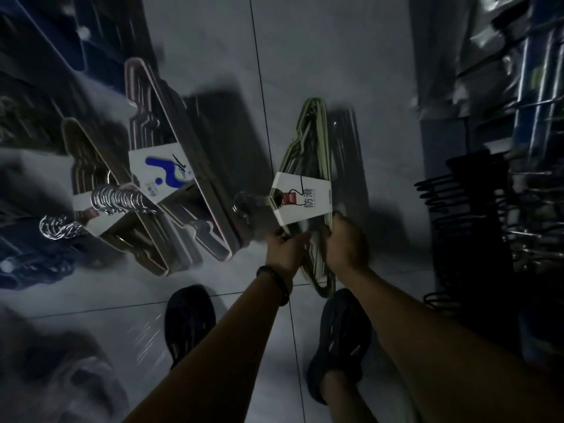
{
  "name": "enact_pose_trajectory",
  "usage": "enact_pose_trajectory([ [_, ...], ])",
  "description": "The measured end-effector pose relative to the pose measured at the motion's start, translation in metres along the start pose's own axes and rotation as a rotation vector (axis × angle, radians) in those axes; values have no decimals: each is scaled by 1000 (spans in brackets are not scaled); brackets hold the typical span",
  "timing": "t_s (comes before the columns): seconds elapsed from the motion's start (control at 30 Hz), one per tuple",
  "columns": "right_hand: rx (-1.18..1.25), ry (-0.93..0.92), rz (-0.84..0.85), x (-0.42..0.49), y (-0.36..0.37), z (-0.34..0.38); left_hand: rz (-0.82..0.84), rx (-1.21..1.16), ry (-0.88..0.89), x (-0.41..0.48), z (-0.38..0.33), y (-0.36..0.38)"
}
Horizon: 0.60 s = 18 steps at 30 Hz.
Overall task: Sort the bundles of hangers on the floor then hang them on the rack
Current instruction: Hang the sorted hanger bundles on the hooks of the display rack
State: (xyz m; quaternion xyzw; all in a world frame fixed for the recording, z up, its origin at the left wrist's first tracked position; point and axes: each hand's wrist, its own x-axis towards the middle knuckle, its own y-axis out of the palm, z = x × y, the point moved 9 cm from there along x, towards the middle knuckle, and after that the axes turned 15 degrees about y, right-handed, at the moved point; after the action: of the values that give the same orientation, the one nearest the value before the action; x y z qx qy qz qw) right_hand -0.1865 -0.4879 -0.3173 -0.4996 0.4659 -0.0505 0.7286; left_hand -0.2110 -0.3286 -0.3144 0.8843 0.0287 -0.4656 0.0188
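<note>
Two-handed: grips the green hanger bundle (311, 141) at its near end, left hand (285, 248) and right hand (346, 239) both curled round the wires just below the white label (305, 199). Holds it over the tiled floor (335, 56), ahead of the dark shoes (189, 319), right of the pink bundle (171, 123) and apart from it.

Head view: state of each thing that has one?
green bundle, banded by white card, gripped at its near end by both hands.
left hand, curled round green bundle.
right hand, curled round green bundle.
pink bundle, banded, lying on floor, untouched.
tan bundle, banded, lying on floor, untouched.
black hangers, piled at right; too dark to tell more.
</note>
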Motion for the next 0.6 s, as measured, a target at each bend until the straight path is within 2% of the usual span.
enact_pose_trajectory([
  [0.17, 216, -26, 54, -22, -26, 1, -12, -9, 29, -16, -30, 4],
  [0.37, 356, -66, 67, -72, -76, 11, -108, -8, 180, -70, -82, -1],
  [0.5, 443, 27, 393, -131, -131, 36, -195, 153, 373, -141, -162, -25],
  [0.53, 517, 22, 409, -151, -159, 44, -197, 209, 406, -160, -185, -33],
  [0.6, 637, -52, 203, -191, -239, 60, -168, 303, 414, -201, -232, -49],
])
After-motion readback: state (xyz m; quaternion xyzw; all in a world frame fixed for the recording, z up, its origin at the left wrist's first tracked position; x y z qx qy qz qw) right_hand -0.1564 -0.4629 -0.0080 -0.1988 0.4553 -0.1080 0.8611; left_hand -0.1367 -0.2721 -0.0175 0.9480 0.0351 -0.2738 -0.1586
